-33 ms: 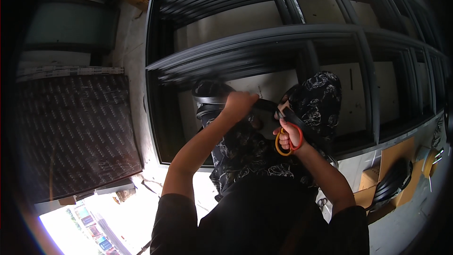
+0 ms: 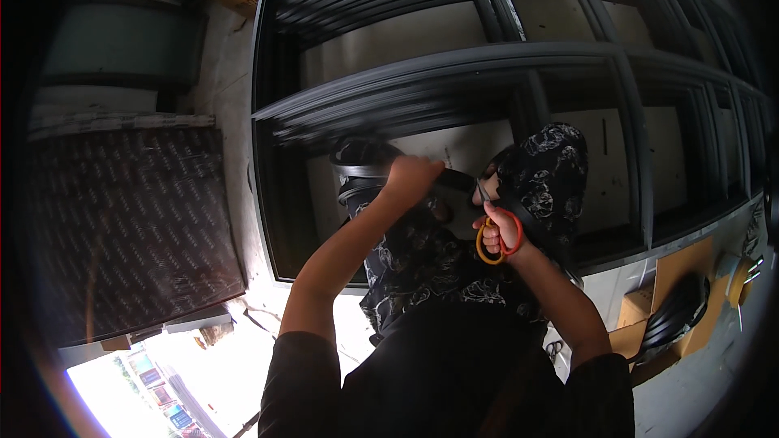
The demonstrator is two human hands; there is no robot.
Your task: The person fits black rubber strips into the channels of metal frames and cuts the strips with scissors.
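A black rubber-like strip point(image 2: 458, 181) is gripped in my left hand point(image 2: 414, 178), which is closed around it in front of my left knee. More of the strip lies in loops point(image 2: 357, 171) over that knee, and a short end sticks out to the right of my fist. My right hand point(image 2: 505, 235) is closed on scissors point(image 2: 512, 250) with one red-orange and one yellow handle. Their blades point up and left, close by the strip's end; whether they touch it I cannot tell.
Dark metal frames point(image 2: 454, 55) lie in front of and around my legs. A wrapped dark panel stack point(image 2: 130, 227) stands at the left. To the lower right, an open cardboard box point(image 2: 698, 332) holds coiled black strip point(image 2: 675, 308), with a tape roll point(image 2: 737, 280) beside it.
My right hand has shifted slightly right and down with the scissors, and more of the blades shows beside the strip's end. My left hand stays nearly still.
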